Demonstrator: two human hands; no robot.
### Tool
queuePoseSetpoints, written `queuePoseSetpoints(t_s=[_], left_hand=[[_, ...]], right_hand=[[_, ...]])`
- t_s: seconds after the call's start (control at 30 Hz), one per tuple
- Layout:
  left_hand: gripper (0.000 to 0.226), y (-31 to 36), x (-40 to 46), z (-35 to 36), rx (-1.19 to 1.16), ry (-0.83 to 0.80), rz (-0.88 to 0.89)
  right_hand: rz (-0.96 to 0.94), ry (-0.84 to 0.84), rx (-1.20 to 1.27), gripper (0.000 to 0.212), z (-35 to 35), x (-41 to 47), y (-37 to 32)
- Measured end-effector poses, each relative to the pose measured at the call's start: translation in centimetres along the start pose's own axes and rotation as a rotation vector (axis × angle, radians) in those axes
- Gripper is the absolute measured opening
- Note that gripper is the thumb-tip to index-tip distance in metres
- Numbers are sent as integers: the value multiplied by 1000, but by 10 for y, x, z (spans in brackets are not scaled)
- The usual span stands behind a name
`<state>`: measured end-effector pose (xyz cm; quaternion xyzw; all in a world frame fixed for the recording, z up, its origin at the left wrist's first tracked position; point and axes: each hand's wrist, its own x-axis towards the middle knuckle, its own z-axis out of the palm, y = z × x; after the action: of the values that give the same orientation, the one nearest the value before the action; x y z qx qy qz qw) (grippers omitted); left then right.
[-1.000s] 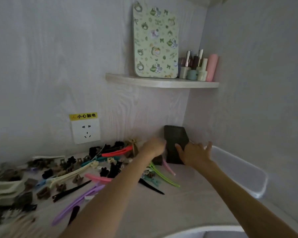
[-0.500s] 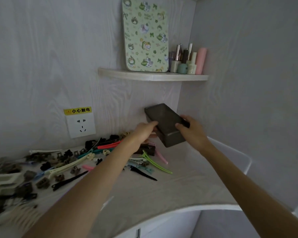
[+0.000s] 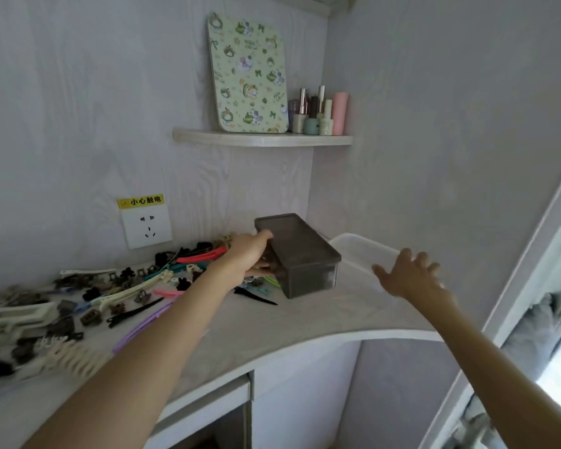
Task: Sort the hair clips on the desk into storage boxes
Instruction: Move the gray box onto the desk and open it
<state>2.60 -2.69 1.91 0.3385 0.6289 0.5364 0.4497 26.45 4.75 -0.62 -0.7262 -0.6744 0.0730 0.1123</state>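
Observation:
A dark smoky storage box (image 3: 305, 257) stands on the pale desk (image 3: 272, 328) near the back corner. My left hand (image 3: 251, 254) grips its left end, thumb on the rim and fingers against the side. My right hand (image 3: 408, 273) hovers open, fingers spread, to the right of the box over the rim of a clear plastic storage box (image 3: 357, 244). Many hair clips (image 3: 117, 293) in black, brown, cream, pink, purple and green lie scattered over the left half of the desk.
A wall socket (image 3: 144, 225) with a yellow warning label sits above the clips. A corner shelf (image 3: 263, 139) holds a patterned green board and several small bottles. The desk's curved front edge runs below my arms, with a cabinet gap underneath. A window frame stands at right.
The dark box, lifted off the corner in both hands, now rests on the desk. My right hand has let go and moved right over the clear box; my left still holds it.

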Motion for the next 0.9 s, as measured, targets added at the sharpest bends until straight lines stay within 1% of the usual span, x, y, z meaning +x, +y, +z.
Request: queuePoseSetpoints(t_s=[0.07, 0.1, 0.2, 0.27, 0.3, 0.33, 0.37, 0.4, 0.47, 0.5, 0.57, 0.63, 0.7, 0.77, 0.83, 0.87, 0.9], left_hand=[[25, 2, -3, 3, 38, -4, 20], [21, 2, -3, 3, 46, 0, 23], [16, -1, -1, -3, 50, 20, 23], [20, -2, 5, -10, 60, 39, 28], [23, -3, 8, -12, 65, 49, 26], [22, -3, 10, -12, 58, 49, 25], [18, -4, 9, -11, 37, 38, 18], [16, -4, 9, -6, 10, 15, 11], [23, -7, 9, 9, -83, -22, -10], [28, -10, 8, 19, -127, -26, -26], [33, -14, 5, 39, -161, -34, -66], [38, -18, 5, 52, -160, -83, -97], [46, -18, 3, 59, -65, -133, -111], [50, -18, 5, 61, 90, -205, -116], [42, -13, 0, 65, 202, -350, -132], [38, -13, -4, 68, 255, -404, -133], [35, -13, -6, 71, 318, -423, -113]], right_hand=[[3, -61, 209, 68, 4, 7, -6], [15, -102, 362, 65, 4, 11, -14], [62, -232, 988, 50, 9, 20, -41], [51, -336, 1350, 46, 9, 18, -59], [31, -364, 1453, 46, 10, 18, -64], [1, -393, 1504, 46, 12, 19, -66], [-27, -441, 1510, 45, 14, 22, -65], [-54, -523, 1465, 44, 15, 23, -64], [-125, -691, 1260, 45, 14, 24, -59], [-162, -740, 1180, 44, 12, 26, -56], [-172, -749, 1075, 38, 5, 29, -46], [-115, -758, 1034, 35, -2, 35, -31], [-56, -741, 976, 34, -7, 39, -14], [-43, -706, 813, 35, -10, 41, 0], [-77, -701, 621, 32, -13, 37, 6], [-85, -701, 576, 31, -14, 34, 8], [-86, -711, 573, 32, -13, 32, 9]])
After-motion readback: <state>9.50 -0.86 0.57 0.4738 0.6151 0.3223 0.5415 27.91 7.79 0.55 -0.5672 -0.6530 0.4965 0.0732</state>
